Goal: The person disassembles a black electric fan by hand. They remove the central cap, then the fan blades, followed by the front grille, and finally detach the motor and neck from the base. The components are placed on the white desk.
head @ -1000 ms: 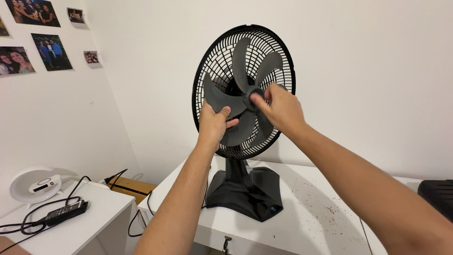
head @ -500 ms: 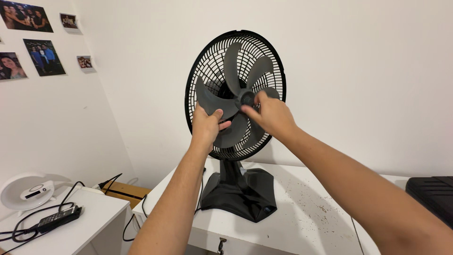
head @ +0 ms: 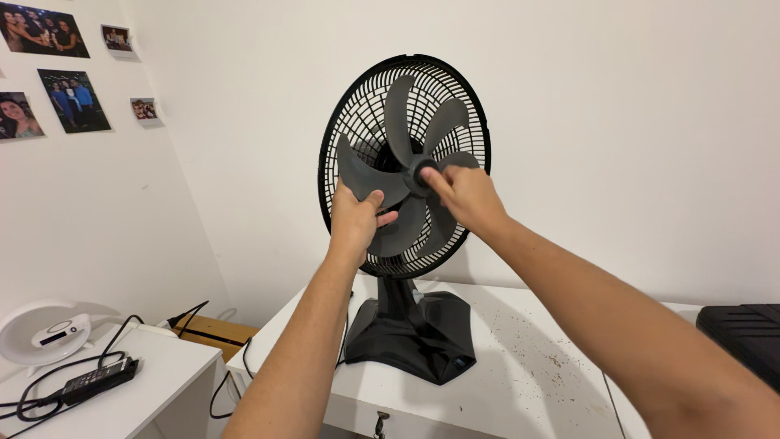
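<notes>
At far left, photographs (head: 71,99) hang on the wall above a low white side table (head: 154,378) that carries a round white device (head: 41,333) and a black power adapter (head: 96,379) with its cables. Right of that, the black table fan (head: 404,162) stands on its base on the white worktop (head: 520,358), its front grille off and the grey blades (head: 382,175) bare. The left hand (head: 355,221) grips the lower left blade, thumb laid across its face, holding it against turning. The right hand (head: 465,197) is pinched on the round black hub cap (head: 422,169) at the centre, though how firmly is hard to see. This looks like the step of working that cap on its spindle. The next move calls for twisting the cap while the blade stays braced. A black case (head: 743,333) lies at the worktop's right edge.
</notes>
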